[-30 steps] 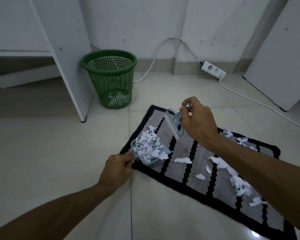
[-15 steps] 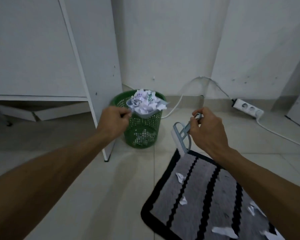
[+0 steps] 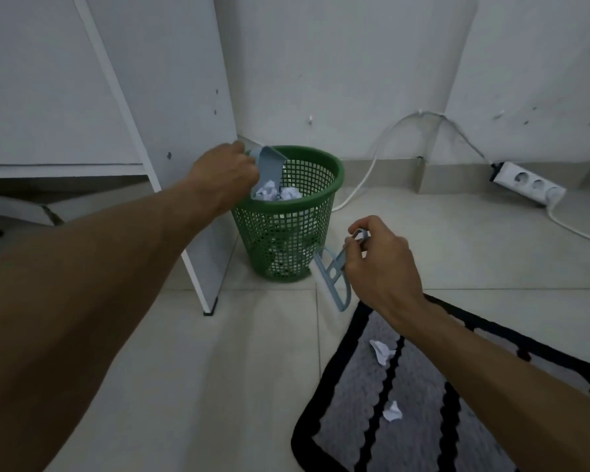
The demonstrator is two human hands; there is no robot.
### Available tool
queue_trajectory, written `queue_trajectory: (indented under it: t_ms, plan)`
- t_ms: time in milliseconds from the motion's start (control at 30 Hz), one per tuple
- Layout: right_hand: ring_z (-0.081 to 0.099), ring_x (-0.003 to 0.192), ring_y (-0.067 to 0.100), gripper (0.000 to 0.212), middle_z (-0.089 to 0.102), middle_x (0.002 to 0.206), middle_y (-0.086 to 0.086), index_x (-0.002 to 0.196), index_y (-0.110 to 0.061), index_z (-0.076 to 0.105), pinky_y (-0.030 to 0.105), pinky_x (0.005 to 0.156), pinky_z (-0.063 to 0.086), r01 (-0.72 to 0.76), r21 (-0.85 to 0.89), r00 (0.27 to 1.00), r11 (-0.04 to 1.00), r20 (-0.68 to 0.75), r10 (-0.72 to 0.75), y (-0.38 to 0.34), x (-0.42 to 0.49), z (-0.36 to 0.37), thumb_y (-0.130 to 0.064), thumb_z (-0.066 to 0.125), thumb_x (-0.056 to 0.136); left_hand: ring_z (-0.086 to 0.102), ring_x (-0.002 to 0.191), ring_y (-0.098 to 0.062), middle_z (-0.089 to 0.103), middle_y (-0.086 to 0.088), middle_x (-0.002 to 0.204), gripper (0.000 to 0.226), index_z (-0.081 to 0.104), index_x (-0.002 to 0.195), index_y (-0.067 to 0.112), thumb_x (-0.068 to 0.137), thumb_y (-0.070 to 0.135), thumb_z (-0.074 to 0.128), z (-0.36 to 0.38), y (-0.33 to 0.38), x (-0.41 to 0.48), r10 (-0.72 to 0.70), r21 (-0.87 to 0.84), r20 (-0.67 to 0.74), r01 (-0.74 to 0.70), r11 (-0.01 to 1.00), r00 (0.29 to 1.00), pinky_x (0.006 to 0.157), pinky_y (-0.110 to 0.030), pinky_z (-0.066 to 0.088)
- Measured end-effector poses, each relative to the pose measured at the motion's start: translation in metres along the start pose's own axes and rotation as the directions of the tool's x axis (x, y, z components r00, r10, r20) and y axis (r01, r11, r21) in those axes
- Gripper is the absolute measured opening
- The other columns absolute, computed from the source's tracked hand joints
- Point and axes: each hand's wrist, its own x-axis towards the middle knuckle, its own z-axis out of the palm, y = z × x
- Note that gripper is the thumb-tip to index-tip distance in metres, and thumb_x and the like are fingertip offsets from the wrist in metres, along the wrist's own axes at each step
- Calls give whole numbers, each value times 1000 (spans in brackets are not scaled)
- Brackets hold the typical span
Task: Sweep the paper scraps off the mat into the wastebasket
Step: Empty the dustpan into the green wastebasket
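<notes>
While the load is being tipped out, the following is recorded.

Left hand (image 3: 229,175): clamped on the handle of the pale blue dustpan (image 3: 266,173), which is held steeply tilted, mouth down, over the rim of the green wastebasket (image 3: 286,233).
Right hand (image 3: 380,264): closed around the handle of the small blue brush (image 3: 332,277), held idle just beside the basket, above the floor.
Paper scraps (image 3: 278,193): crumpled pieces are seen at the pan's mouth, inside the basket's opening; more white is visible through the mesh lower down.
Scraps left on mat (image 3: 383,352): two are seen on the grey and black mat (image 3: 355,434); whether more lie out of view cannot be told.
Handling, as judged: scraps are very light and soft, easily scattered or snagged in the pile; they are best gathered by brush into the pan rather than pinched.
Hold, as judged: pan and brush are rigid and light and are best taken by their handles.
Task state: judged partly done.
</notes>
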Motion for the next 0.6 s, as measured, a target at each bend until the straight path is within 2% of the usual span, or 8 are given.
queue_trajectory:
  t_ms: [67, 200, 267, 333, 400, 433, 500, 600]
  plan:
    - [65, 69, 22, 5, 68, 79, 6, 100, -18, 58, 43, 64, 57, -3, -2, 1000, 1000, 4, 3, 2, -2, 4, -19, 56, 95, 51, 95, -28, 64, -10, 103, 16, 65, 99, 4, 84, 7, 60, 1, -4, 1, 37, 66, -27, -35, 997, 999, 74, -36, 44]
    - [66, 72, 23, 7, 68, 80, 7, 101, -17, 58, 43, 66, 57, -5, -1, 1000, 1000, -4, 5, 7, -5, 2, -18, 56, 95, 49, 86, -34, 65, -15, 94, 17, 66, 92, -3, 77, -5, 60, 10, -10, -4, -108, -155, -246, 71, 985, 963, 64, -40, 39]
    - [66, 73, 24, 8, 69, 81, 7, 102, -16, 59, 42, 67, 56, -14, -11, 1000, 1000, -15, 14, 10, -6, -6, -18, 57, 95, 49, 80, -35, 66, -15, 89, 21, 66, 92, -3, 75, -10, 56, 9, -9, -11, -243, -327, -369, 120, 937, 897, 56, -36, 34]
    - [66, 74, 22, 9, 69, 82, 5, 103, -16, 59, 39, 67, 56, -19, -24, 999, 1000, -32, 18, 14, -8, -18, -18, 57, 95, 48, 76, -33, 65, -15, 84, 20, 66, 93, -2, 80, -8, 53, 1, -6, -21, -401, -504, -453, 142, 852, 796, 55, -34, 31]
    - [66, 73, 21, 10, 68, 81, 4, 105, -15, 60, 35, 66, 55, -17, -47, 999, 999, -48, 14, 19, -11, -33, -17, 57, 95, 44, 73, -27, 65, -14, 79, 16, 66, 91, 1, 87, 1, 51, -6, -2, -32, -493, -631, -490, 97, 770, 719, 58, -34, 32]
    - [65, 72, 21, 10, 67, 80, 4, 105, -15, 60, 35, 64, 55, -15, -60, 998, 998, -57, 12, 21, -11, -41, -17, 56, 95, 42, 72, -24, 65, -13, 78, 17, 67, 91, 2, 90, 6, 51, -7, 1, -37, -508, -674, -496, 56, 736, 704, 59, -33, 33]
    - [65, 69, 23, 10, 67, 78, 6, 105, -15, 59, 36, 63, 55, -16, -101, 997, 995, -72, 9, 28, -15, -57, -17, 56, 96, 43, 71, -22, 67, -10, 78, 18, 69, 93, 4, 91, 11, 53, -10, 14, -51, -490, -720, -506, -35, 693, 709, 61, -33, 37]
    - [63, 67, 24, 11, 67, 80, 10, 105, -15, 58, 37, 63, 54, -39, -177, 998, 983, -61, 28, 42, -24, -77, -19, 54, 97, 53, 71, -21, 73, -14, 85, 12, 73, 92, 3, 85, 5, 63, -8, 52, -79, -432, -747, -530, -160, 646, 730, 69, -33, 45]
